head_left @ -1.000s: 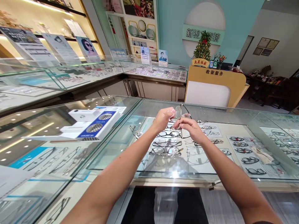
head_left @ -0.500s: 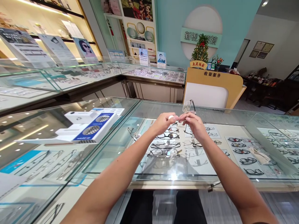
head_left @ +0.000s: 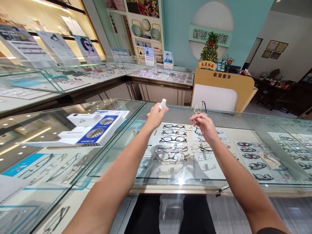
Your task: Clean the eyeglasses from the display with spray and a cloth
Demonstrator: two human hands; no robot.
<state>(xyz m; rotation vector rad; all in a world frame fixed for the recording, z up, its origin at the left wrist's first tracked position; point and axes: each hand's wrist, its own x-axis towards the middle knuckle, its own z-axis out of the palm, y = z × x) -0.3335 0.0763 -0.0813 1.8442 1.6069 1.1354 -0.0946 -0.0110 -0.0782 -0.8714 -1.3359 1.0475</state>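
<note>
Above the glass counter, my left hand (head_left: 156,115) is wrapped round a small white bottle (head_left: 163,103), whose top sticks up past the fingers. To the right, my right hand (head_left: 202,123) pinches a pair of eyeglasses (head_left: 198,107); one lens and a dark temple rise above the fingers. The hands are apart. Beneath them, inside the glass display counter (head_left: 170,182), rows of dark-framed glasses (head_left: 173,139) lie on a pale surface.
A blue and white box (head_left: 99,130) rests on the counter at the left. More framed glasses (head_left: 257,165) and a beige cloth (head_left: 269,161) are at the right. Past the counter stand a yellow and white cashier desk (head_left: 215,94) and other glass showcases (head_left: 161,76).
My left hand has moved left, away from my right hand, and the white bottle now shows more fully. My right hand has shifted slightly right with the eyeglasses.
</note>
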